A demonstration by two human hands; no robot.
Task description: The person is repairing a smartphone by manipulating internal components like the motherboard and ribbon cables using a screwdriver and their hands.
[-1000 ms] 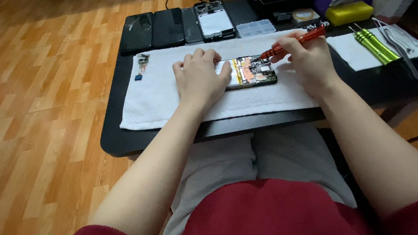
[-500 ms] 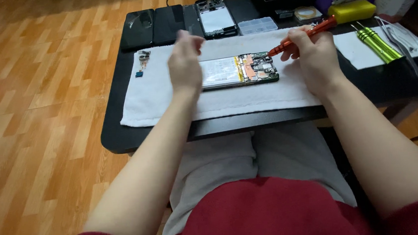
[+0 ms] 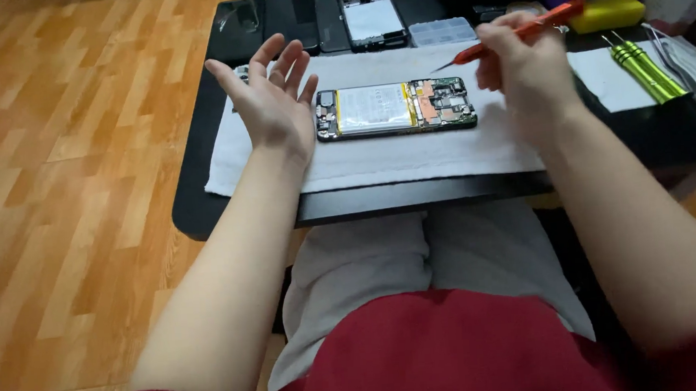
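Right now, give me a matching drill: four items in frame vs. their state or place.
Items:
1. left hand
2. right hand
3. opened phone
4. green screwdrivers

States:
A. lying on the white towel
B. holding the orange screwdriver
C. lifted, fingers spread, empty
D. on white paper, far right of table

Pairs: 1-C, 2-B, 3-A, 4-D

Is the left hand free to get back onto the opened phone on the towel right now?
Probably yes. The left hand is raised, open and empty just beside the opened phone, with only bare white towel between them. The right hand holds the orange screwdriver at the far end.
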